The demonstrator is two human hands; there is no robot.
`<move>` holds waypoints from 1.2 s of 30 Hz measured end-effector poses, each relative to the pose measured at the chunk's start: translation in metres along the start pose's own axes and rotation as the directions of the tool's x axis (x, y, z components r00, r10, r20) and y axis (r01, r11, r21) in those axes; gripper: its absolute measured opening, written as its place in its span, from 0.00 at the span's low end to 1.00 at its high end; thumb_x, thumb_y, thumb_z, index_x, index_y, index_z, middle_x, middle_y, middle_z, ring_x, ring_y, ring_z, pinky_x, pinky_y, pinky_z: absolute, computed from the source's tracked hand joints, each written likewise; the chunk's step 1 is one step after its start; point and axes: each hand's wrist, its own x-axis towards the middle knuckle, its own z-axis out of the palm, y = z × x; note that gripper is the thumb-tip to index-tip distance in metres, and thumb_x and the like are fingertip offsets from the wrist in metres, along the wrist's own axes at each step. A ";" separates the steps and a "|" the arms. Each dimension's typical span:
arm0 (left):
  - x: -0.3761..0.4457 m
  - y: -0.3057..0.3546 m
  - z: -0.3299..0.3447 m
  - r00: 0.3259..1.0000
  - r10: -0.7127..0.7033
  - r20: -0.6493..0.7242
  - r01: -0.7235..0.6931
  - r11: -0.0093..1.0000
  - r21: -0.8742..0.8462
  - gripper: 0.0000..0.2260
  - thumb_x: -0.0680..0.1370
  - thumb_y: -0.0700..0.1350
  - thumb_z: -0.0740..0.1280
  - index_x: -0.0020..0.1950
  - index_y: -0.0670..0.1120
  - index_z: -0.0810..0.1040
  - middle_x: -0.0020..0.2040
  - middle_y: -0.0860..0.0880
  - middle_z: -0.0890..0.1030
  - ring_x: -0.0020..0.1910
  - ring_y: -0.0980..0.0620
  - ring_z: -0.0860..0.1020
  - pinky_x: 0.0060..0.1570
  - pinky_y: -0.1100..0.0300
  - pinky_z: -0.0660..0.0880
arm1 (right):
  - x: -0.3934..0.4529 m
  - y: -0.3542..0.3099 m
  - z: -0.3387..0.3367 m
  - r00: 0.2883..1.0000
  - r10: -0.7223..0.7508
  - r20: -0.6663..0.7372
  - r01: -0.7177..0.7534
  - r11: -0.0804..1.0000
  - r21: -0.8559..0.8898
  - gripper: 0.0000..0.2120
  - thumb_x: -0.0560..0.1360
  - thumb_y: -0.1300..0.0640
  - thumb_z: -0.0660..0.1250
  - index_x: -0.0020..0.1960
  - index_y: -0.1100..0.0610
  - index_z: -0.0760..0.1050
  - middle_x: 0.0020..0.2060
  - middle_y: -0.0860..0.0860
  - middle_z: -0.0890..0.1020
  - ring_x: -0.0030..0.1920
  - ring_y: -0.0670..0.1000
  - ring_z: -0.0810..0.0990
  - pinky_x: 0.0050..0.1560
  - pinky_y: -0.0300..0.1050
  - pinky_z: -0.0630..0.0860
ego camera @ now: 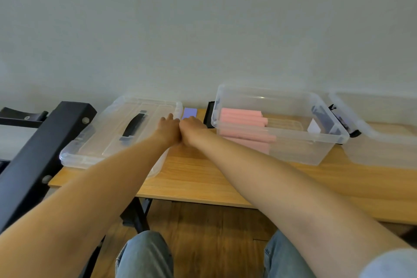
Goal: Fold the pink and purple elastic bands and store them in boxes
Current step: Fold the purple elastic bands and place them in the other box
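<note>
The tabletop point(203, 178) is big. The clear box point(277, 124) holds folded pink bands point(242, 117). My left hand point(168, 128) and right hand point(191, 128) touch side by side, reaching the purple band point(189, 112) beyond them. I cannot tell their grip. Next, I think, fold it.

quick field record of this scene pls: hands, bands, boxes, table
left hand: reaching to the purple band, grip unclear
right hand: beside the left hand, touching it, fingers hidden
purple band: flat on the table, between the lid and the open box
pink bands: folded, stacked inside the open box
open box: clear, black latches
lid: clear, black handle, left of the hands
table: wooden
</note>
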 end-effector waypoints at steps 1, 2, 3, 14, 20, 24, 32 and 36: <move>0.001 0.000 0.002 1.000 0.000 -0.014 0.000 1.000 0.005 0.16 0.82 0.43 0.59 0.70 0.44 0.72 0.66 0.48 0.76 0.71 0.44 0.67 0.64 0.54 0.66 | 0.001 0.000 0.002 1.000 0.008 0.003 -0.008 1.000 0.012 0.19 0.82 0.63 0.64 0.72 0.63 0.70 0.66 0.59 0.76 0.65 0.59 0.77 0.54 0.48 0.73; 0.001 0.000 0.003 0.999 0.000 -0.038 0.001 1.000 0.016 0.15 0.82 0.43 0.59 0.68 0.44 0.73 0.65 0.48 0.77 0.70 0.44 0.67 0.64 0.54 0.66 | 0.002 0.000 0.004 1.000 0.021 0.018 -0.021 1.000 0.021 0.19 0.83 0.64 0.63 0.73 0.64 0.69 0.67 0.59 0.76 0.65 0.59 0.77 0.54 0.47 0.73; 0.001 0.001 0.004 0.998 -0.002 -0.061 0.004 1.000 0.024 0.14 0.82 0.42 0.59 0.66 0.45 0.75 0.64 0.48 0.77 0.70 0.44 0.67 0.63 0.54 0.66 | 0.001 0.001 0.005 0.998 0.037 0.048 -0.039 0.999 0.030 0.20 0.83 0.64 0.63 0.74 0.64 0.68 0.67 0.59 0.76 0.66 0.58 0.78 0.53 0.47 0.72; 0.001 -0.011 -0.008 0.958 -0.091 -0.272 -0.127 0.714 -0.688 0.03 0.80 0.38 0.65 0.48 0.44 0.77 0.47 0.43 0.83 0.47 0.41 0.81 0.46 0.49 0.77 | -0.008 0.005 0.001 0.987 0.160 -0.022 -0.121 0.821 0.558 0.19 0.81 0.64 0.63 0.71 0.58 0.67 0.68 0.56 0.75 0.64 0.57 0.78 0.56 0.47 0.75; -0.010 -0.022 -0.034 0.895 -0.173 -0.411 -0.252 0.564 -0.786 0.09 0.81 0.36 0.63 0.51 0.42 0.82 0.45 0.46 0.84 0.43 0.48 0.80 0.39 0.64 0.72 | -0.023 -0.004 -0.028 0.954 0.222 -0.201 0.000 0.671 0.742 0.16 0.82 0.63 0.60 0.69 0.60 0.66 0.63 0.55 0.79 0.56 0.57 0.79 0.51 0.51 0.76; -0.021 -0.027 -0.059 0.872 -0.250 -0.421 -0.276 0.460 -0.844 0.07 0.80 0.37 0.67 0.54 0.44 0.84 0.47 0.50 0.83 0.42 0.56 0.79 0.40 0.70 0.71 | -0.035 -0.002 -0.052 0.909 0.253 -0.331 0.077 0.679 0.730 0.18 0.84 0.61 0.59 0.73 0.60 0.63 0.59 0.51 0.77 0.52 0.56 0.76 0.47 0.47 0.69; -0.052 -0.026 -0.104 0.856 -0.280 -0.435 -0.381 0.225 -0.897 0.19 0.73 0.31 0.72 0.61 0.46 0.82 0.55 0.47 0.84 0.47 0.46 0.83 0.47 0.53 0.82 | -0.063 0.013 -0.103 0.832 0.321 -0.452 0.157 0.646 0.747 0.11 0.78 0.62 0.61 0.55 0.52 0.79 0.46 0.52 0.84 0.48 0.57 0.84 0.50 0.52 0.83; -0.070 -0.020 -0.128 0.877 -0.334 -0.347 -0.354 0.042 -0.934 0.28 0.71 0.30 0.74 0.67 0.51 0.75 0.57 0.47 0.80 0.50 0.50 0.81 0.41 0.62 0.80 | -0.082 0.023 -0.123 0.842 0.281 -0.461 0.207 0.621 0.756 0.08 0.76 0.63 0.64 0.48 0.51 0.79 0.42 0.55 0.84 0.43 0.58 0.86 0.41 0.56 0.86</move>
